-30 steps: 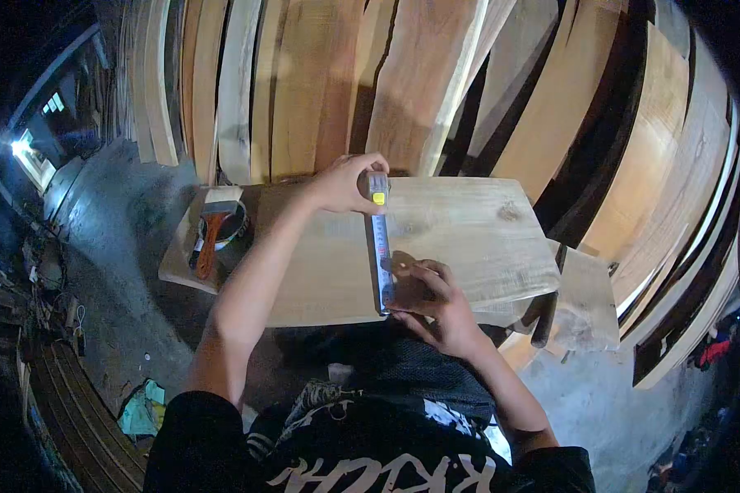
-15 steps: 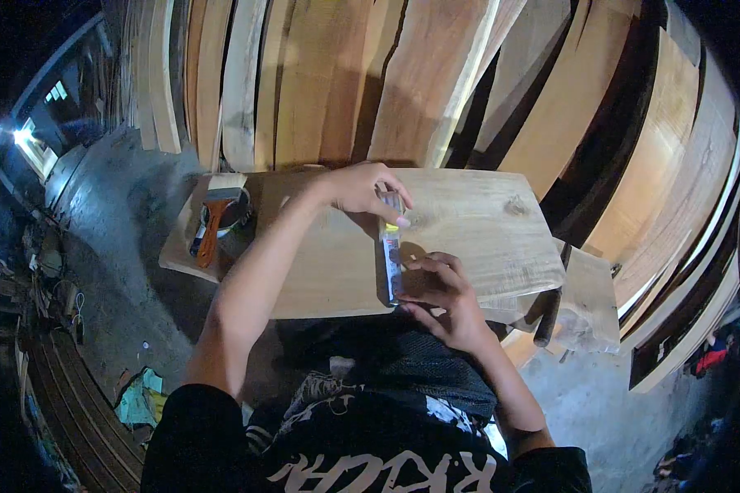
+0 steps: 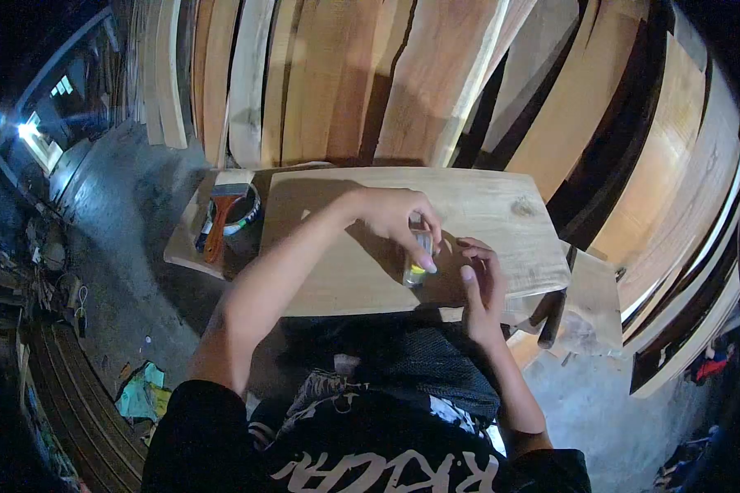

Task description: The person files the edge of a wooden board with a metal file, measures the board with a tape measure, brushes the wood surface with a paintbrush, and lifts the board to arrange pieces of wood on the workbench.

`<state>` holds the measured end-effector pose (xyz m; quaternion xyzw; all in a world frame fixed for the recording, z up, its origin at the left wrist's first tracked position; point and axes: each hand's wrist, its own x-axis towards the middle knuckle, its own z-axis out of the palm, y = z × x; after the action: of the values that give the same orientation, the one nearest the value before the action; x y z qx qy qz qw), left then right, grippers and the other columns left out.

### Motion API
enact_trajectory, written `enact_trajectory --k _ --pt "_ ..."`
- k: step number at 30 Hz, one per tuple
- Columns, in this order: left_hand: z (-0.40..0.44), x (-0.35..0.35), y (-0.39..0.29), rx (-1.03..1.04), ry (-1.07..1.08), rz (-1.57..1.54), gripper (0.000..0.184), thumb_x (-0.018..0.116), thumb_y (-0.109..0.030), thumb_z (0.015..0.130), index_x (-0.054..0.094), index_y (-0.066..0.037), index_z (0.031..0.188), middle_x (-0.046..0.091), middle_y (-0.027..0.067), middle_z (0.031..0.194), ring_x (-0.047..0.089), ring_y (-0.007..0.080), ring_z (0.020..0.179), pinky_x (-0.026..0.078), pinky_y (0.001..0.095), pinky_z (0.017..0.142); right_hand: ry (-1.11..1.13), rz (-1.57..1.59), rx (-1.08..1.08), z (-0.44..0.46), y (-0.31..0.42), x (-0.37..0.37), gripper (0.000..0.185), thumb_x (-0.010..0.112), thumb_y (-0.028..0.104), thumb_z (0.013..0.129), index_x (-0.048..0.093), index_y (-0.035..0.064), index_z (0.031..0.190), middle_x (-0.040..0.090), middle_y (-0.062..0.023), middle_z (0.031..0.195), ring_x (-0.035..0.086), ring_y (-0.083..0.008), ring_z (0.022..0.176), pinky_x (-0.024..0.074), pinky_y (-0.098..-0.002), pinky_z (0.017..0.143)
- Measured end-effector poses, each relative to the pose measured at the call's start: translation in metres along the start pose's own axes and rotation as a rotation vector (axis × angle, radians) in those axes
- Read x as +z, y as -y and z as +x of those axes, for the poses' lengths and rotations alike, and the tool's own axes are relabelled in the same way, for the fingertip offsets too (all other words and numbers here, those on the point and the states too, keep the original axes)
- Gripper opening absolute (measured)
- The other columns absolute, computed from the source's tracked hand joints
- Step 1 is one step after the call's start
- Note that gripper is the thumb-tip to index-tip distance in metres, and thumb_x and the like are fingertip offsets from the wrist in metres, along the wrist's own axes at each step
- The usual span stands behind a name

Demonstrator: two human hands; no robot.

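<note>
A pale wooden board [image 3: 337,279] lies crosswise in front of me. Over its middle, my left hand [image 3: 403,226] grips the case of a tape measure [image 3: 417,267], which has a yellow patch; hardly any blade shows. My right hand [image 3: 483,287] is just to the right of the tape, near the board's front edge, with thumb and fingers apart and nothing between them. At the board's left, a brush [image 3: 219,222] with an orange-brown handle rests across a round container [image 3: 249,215].
Tall planks [image 3: 329,82] lean along the back and right side. A smaller wood piece [image 3: 594,300] sits low at the right. Long dark strips [image 3: 78,411] lie at the lower left, near a green bag [image 3: 144,393]. A bright lamp [image 3: 29,130] shines at far left.
The blade that stretched between my hands has drawn back into the case. My left hand has moved right and nearer me with the tape; my right hand has come off the blade's end.
</note>
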<state>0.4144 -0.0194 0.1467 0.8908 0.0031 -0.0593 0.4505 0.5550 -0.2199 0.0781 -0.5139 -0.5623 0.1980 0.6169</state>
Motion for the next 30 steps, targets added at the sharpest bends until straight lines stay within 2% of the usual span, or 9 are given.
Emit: enact_trajectory --k 8,14,18,21,22,25,26,29,30 --pt "0.025 0.021 0.025 -0.165 -0.18 -0.422 0.042 0.075 -0.042 0.086 0.063 -0.004 0.096 0.064 0.0035 0.091 0.058 0.0116 0.088 0.048 0.0297 0.079 0.131 -0.348 -0.018 0.002 0.019 -0.003 0.066 0.077 0.015 0.078 0.047 -0.0057 0.134 0.061 -0.0262 0.122 0.062 -0.0391 0.114 0.0483 -0.0435 0.098" --pt "0.033 0.036 0.02 -0.011 -0.344 -0.338 0.041 0.071 -0.044 0.089 0.056 -0.006 0.089 0.061 0.0012 0.084 0.058 0.0107 0.081 0.048 0.0282 0.072 0.126 -0.401 0.031 0.002 0.015 -0.005 0.068 0.074 0.012 0.081 0.044 -0.0067 0.138 0.058 -0.0295 0.127 0.059 -0.0421 0.118 0.0486 -0.0426 0.097" --pt "0.037 0.033 0.024 -0.082 -0.506 -0.246 0.039 0.068 -0.042 0.092 0.058 -0.005 0.088 0.062 0.0017 0.082 0.059 0.0116 0.078 0.049 0.0282 0.071 0.108 -0.194 0.119 0.006 0.02 -0.013 0.062 0.071 0.011 0.084 0.046 -0.0062 0.137 0.06 -0.0233 0.129 0.058 -0.0352 0.121 0.0463 -0.0408 0.1" --pt "0.041 0.034 0.027 0.024 -0.715 0.008 0.041 0.069 -0.042 0.089 0.062 -0.002 0.088 0.061 0.0072 0.077 0.06 0.0151 0.078 0.049 0.0324 0.07 -0.005 0.024 0.205 0.007 0.022 -0.032 0.054 0.067 0.008 0.089 0.047 -0.0051 0.138 0.059 -0.018 0.132 0.056 -0.0277 0.122 0.0439 -0.0379 0.103" --pt "0.043 0.031 0.034 0.108 -0.808 0.287 0.037 0.069 -0.037 0.089 0.062 -0.002 0.097 0.061 0.013 0.088 0.062 0.0227 0.077 0.05 0.0358 0.071 -0.084 0.057 0.201 0.003 0.021 -0.045 0.052 0.065 0.006 0.091 0.047 -0.0047 0.138 0.058 -0.0166 0.133 0.055 -0.0254 0.123 0.0432 -0.0369 0.104" --pt "0.039 0.028 0.055 0.034 -0.966 0.579 0.041 0.069 -0.035 0.089 0.059 -0.002 0.111 0.057 0.0183 0.109 0.061 0.0301 0.092 0.049 0.0423 0.084 -0.258 -0.007 0.156 0.001 0.014 -0.116 0.049 0.059 0.002 0.095 0.045 -0.0023 0.142 0.055 -0.0158 0.136 0.054 -0.0216 0.122 0.0427 -0.0353 0.105" --pt "0.031 0.025 0.047 -0.156 -0.859 0.364 0.052 0.065 -0.04 0.09 0.054 -0.002 0.124 0.045 0.0237 0.132 0.052 0.0357 0.117 0.04 0.0467 0.1 -0.341 -0.107 0.125 -0.001 0.0 -0.152 0.05 0.059 0.002 0.095 0.045 -0.0022 0.142 0.056 -0.0154 0.136 0.054 -0.0214 0.122 0.0433 -0.0352 0.104" --pt "0.03 0.019 0.077 -0.457 -0.956 0.667 0.062 0.059 -0.049 0.092 0.05 -0.002 0.131 0.035 0.0264 0.145 0.049 0.0375 0.124 0.037 0.0472 0.105 -0.357 -0.366 -0.012 0.0 0.01 -0.228 0.05 0.057 0.001 0.096 0.043 -0.0022 0.144 0.055 -0.0152 0.136 0.054 -0.0211 0.122 0.0443 -0.0342 0.103" --pt "0.034 0.016 0.102 -0.502 -0.994 0.737 0.069 0.051 -0.058 0.093 0.052 0.0 0.131 0.041 0.0309 0.143 0.057 0.0404 0.117 0.045 0.0462 0.099 -0.367 -0.501 0.033 -0.006 0.007 -0.254 0.051 0.057 -0.001 0.096 0.042 -0.0025 0.144 0.055 -0.0153 0.137 0.054 -0.0209 0.122 0.0446 -0.0339 0.103"
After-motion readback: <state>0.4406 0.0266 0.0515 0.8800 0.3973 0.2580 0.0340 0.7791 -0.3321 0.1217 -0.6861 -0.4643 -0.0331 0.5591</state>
